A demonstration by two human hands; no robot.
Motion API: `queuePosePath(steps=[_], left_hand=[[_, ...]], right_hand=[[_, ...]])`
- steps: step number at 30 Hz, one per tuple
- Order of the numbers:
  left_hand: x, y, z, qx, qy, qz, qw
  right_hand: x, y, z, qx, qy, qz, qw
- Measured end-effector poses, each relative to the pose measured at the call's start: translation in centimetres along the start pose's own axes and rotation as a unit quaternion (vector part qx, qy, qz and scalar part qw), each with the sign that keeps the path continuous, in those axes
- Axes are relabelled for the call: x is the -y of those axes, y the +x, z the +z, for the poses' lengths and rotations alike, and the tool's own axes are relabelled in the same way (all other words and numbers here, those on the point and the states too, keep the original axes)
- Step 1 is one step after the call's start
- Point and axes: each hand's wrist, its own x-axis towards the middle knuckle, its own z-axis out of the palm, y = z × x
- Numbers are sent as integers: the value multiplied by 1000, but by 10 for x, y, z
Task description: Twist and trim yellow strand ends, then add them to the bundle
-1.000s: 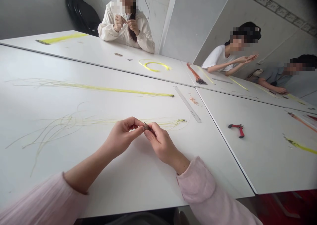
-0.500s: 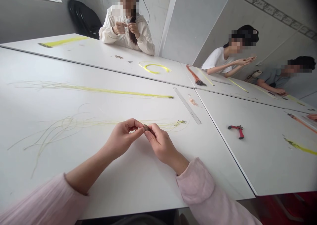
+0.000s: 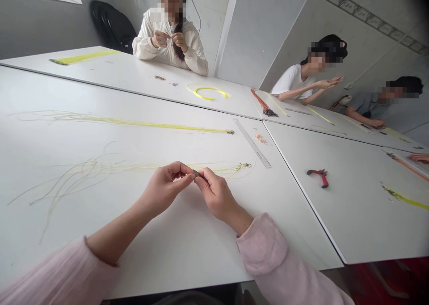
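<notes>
White tabletop surface [image 3: 201, 247] carries two long bundles of thin yellow fibre, the nearer bundle [image 3: 100, 167] pale and splayed, the farther bundle [image 3: 134, 124] straighter, plus one straight ruler [image 3: 252, 143] and one pair of red-handled pliers [image 3: 317, 177]. Curled closed, the left hand [image 3: 163, 189] and right hand [image 3: 217, 194] pinch one small dark tapered piece [image 3: 196, 173] between their fingers [image 3: 182, 171], just above the nearer bundle.
</notes>
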Motion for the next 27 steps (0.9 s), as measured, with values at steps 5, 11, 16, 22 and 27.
queuePosePath(steps=[5, 11, 16, 22, 27], left_hand=[[3, 3, 0, 3, -92, -8, 996], [4, 4, 2, 38, -183, -20, 982], [3, 1, 3, 54, -188, -18, 980], [2, 1, 3, 47, -166, -16, 985], [1, 1, 3, 37, -150, -21, 988]], right_hand=[[1, 3, 2, -32, 145, 55, 987], [3, 5, 5, -54, 208, 83, 973], [2, 6, 5, -71, 234, 91, 965], [3, 6, 1, -66, 234, 105, 964], [5, 4, 4, -70, 159, 78, 982]])
